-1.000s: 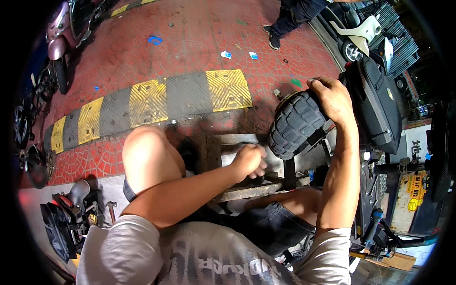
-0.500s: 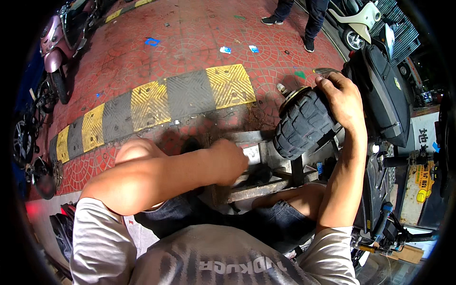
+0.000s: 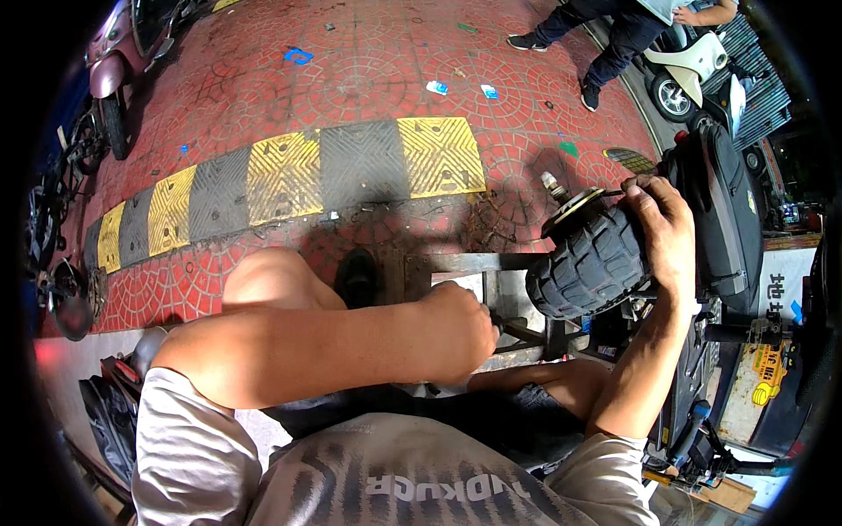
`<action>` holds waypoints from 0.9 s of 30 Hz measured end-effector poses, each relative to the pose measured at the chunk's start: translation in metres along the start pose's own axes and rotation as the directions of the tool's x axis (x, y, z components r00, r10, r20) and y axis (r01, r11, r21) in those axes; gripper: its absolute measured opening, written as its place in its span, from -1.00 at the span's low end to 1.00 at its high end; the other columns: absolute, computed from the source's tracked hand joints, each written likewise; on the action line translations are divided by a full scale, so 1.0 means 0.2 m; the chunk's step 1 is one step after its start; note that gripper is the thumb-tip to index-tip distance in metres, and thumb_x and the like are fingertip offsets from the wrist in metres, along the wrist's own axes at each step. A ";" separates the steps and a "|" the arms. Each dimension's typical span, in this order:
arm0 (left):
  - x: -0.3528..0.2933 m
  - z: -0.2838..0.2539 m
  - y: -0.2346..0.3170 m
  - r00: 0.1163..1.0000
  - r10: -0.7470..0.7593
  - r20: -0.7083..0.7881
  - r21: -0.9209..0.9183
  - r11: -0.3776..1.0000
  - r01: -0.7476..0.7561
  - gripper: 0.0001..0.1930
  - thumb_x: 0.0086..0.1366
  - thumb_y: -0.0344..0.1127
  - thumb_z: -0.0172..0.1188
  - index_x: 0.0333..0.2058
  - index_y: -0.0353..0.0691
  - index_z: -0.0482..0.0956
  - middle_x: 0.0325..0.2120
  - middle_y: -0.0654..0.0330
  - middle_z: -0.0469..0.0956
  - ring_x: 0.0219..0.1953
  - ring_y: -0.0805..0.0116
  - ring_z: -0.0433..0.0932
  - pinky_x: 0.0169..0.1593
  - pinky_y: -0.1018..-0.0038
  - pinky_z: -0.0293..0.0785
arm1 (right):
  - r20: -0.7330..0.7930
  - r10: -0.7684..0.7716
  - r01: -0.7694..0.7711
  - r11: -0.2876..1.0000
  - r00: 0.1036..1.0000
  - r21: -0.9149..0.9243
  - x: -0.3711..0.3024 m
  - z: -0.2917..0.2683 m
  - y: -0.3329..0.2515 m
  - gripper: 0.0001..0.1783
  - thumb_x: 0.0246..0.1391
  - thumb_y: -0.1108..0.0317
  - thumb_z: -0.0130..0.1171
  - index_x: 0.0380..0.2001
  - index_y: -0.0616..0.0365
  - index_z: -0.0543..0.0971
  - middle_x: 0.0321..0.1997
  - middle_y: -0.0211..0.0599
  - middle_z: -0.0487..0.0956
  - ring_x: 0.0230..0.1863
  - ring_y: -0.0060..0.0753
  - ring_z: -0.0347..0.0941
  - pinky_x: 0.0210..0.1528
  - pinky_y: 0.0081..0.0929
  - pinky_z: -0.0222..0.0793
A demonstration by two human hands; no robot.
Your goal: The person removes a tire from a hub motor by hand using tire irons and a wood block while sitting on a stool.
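Note:
A small fat wheel with a chunky black tyre (image 3: 586, 270) stands tilted above a worn frame (image 3: 517, 359), right of the middle. Its metal hub and axle (image 3: 554, 188) stick out on the far left side. Over the tyre's upper right edge curls my right hand (image 3: 662, 215), fingers bent and gripping it. My left hand (image 3: 460, 329) is a closed fist over the frame, just left of the tyre. Something dark shows at its knuckles, too little to name.
Beyond my knees runs a yellow and black speed bump (image 3: 360, 162) on red paving. A black bag (image 3: 715, 210) and a handlebar (image 3: 737, 333) crowd the right. A person's legs (image 3: 570, 35) and a pale scooter (image 3: 688, 74) are at the far right, a pink scooter (image 3: 110, 70) far left.
My left fist has moved right, toward the tyre. My right hand keeps its grip on the wheel. More of the person at the far right shows, and the whole view has shifted slightly.

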State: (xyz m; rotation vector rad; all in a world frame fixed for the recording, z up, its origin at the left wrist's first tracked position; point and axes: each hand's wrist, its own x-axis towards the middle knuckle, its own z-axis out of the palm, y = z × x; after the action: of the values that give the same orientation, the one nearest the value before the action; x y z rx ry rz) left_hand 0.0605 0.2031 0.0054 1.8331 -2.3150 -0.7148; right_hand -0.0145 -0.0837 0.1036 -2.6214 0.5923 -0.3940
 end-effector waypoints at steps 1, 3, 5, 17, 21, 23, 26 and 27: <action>0.00 0.03 0.00 1.000 0.004 0.010 0.008 1.000 -0.005 -0.67 0.20 -0.22 0.28 -0.12 -0.28 0.69 -0.24 0.02 0.72 -0.15 0.07 0.72 -0.10 0.17 0.64 | 0.004 -0.005 0.005 1.000 1.000 0.022 0.01 0.00 0.02 -0.67 0.27 0.18 0.24 -0.18 0.30 0.69 -0.21 -0.07 0.66 -0.03 -0.01 0.57 0.10 -0.23 0.41; 0.01 0.07 0.01 0.999 0.021 0.026 0.024 0.999 -0.021 -0.66 0.19 -0.22 0.29 -0.12 -0.28 0.70 -0.23 0.01 0.72 -0.14 0.08 0.73 -0.09 0.18 0.64 | 0.014 0.002 -0.003 0.998 1.000 0.056 0.02 0.00 0.04 -0.66 0.28 0.19 0.24 -0.17 0.30 0.69 -0.21 -0.07 0.65 -0.05 -0.03 0.58 0.09 -0.25 0.41; 0.02 0.11 0.02 0.998 0.043 0.038 0.037 0.998 -0.044 -0.66 0.18 -0.22 0.30 -0.11 -0.28 0.70 -0.21 0.00 0.73 -0.13 0.07 0.73 -0.07 0.18 0.65 | 0.026 0.025 -0.027 0.996 0.999 0.081 0.02 0.00 0.05 -0.66 0.28 0.18 0.25 -0.16 0.31 0.69 -0.22 -0.07 0.66 -0.06 -0.05 0.58 0.08 -0.26 0.41; 0.07 0.10 0.03 0.992 0.030 0.123 -0.024 0.999 -0.027 -0.59 0.12 -0.22 0.33 -0.08 -0.33 0.70 -0.18 -0.04 0.74 -0.10 0.05 0.73 -0.02 0.18 0.66 | 0.004 0.020 -0.020 0.995 1.000 0.101 0.01 -0.01 0.07 -0.67 0.28 0.20 0.28 -0.15 0.30 0.70 -0.22 -0.06 0.67 -0.10 -0.07 0.60 0.04 -0.26 0.43; 0.06 0.14 0.03 0.998 0.055 0.031 0.009 0.998 -0.055 -0.61 0.11 -0.24 0.30 -0.12 -0.34 0.70 -0.23 -0.06 0.75 -0.16 0.04 0.74 -0.07 0.18 0.67 | -0.003 0.004 -0.003 0.995 1.000 0.101 0.01 -0.01 0.07 -0.67 0.28 0.20 0.28 -0.15 0.30 0.70 -0.22 -0.07 0.67 -0.10 -0.08 0.59 0.04 -0.26 0.43; 0.05 0.14 0.04 0.998 0.063 0.010 0.006 0.998 -0.063 -0.62 0.11 -0.24 0.30 -0.14 -0.35 0.70 -0.25 -0.06 0.75 -0.19 0.04 0.75 -0.10 0.18 0.68 | 0.000 -0.001 0.001 0.995 1.000 0.102 0.01 -0.01 0.08 -0.67 0.28 0.20 0.28 -0.15 0.30 0.70 -0.22 -0.07 0.67 -0.10 -0.09 0.59 0.04 -0.26 0.43; 0.05 0.12 0.03 0.996 0.063 0.060 0.019 0.998 -0.065 -0.64 0.12 -0.23 0.29 -0.17 -0.35 0.69 -0.26 -0.06 0.74 -0.19 0.04 0.75 -0.12 0.17 0.68 | 0.001 0.015 -0.015 0.996 1.000 0.092 0.02 0.00 0.07 -0.67 0.28 0.20 0.28 -0.15 0.30 0.70 -0.23 -0.07 0.67 -0.11 -0.08 0.60 0.03 -0.27 0.43; 0.06 0.12 0.03 0.996 0.064 0.060 0.020 0.998 -0.065 -0.65 0.12 -0.23 0.29 -0.17 -0.35 0.69 -0.26 -0.06 0.74 -0.19 0.04 0.75 -0.12 0.17 0.68 | 0.002 0.015 -0.016 0.996 1.000 0.093 0.02 0.00 0.07 -0.67 0.28 0.19 0.28 -0.15 0.30 0.70 -0.23 -0.07 0.66 -0.11 -0.08 0.60 0.03 -0.27 0.43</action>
State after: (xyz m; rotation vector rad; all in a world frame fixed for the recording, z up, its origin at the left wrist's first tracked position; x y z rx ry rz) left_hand 0.0425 0.2007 -0.0162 1.7605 -2.4160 -0.7482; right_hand -0.0171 -0.0973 0.0982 -2.5270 0.5797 -0.4058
